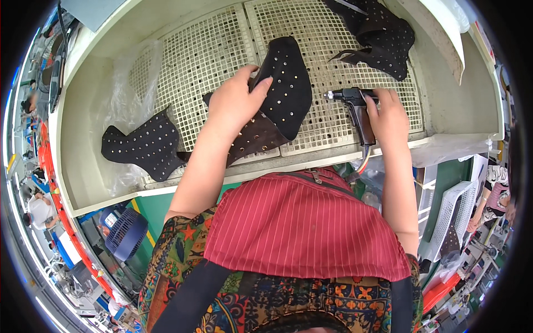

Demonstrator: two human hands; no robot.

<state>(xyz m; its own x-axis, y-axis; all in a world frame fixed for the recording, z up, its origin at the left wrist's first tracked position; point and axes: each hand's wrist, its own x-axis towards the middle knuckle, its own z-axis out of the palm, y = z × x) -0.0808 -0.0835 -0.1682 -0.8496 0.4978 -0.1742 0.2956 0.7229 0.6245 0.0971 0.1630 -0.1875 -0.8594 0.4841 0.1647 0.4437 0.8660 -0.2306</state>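
Observation:
My left hand (236,100) is closed on the edge of a black studded piece (286,89), cut like part of a boot upper. Its thumb lies on the front while the fingers go behind. A dark brown inner side with metal eyelets (258,137) shows below the black face. In my right hand (390,119) is a black pistol-shaped air gun (362,114), gripped at its back end. The gun's metal nozzle points left toward the studded piece, and a hose and cable run down from its handle. Part of the grip is hidden by my fingers.
Another black studded piece (147,144) lies at the tray's left, beside clear plastic film (119,94). Several dark studded pieces (383,41) are heaped at the far right. The perforated mats (208,50) sit within the pale tray wall (83,144). Below left stands a blue fan (126,234).

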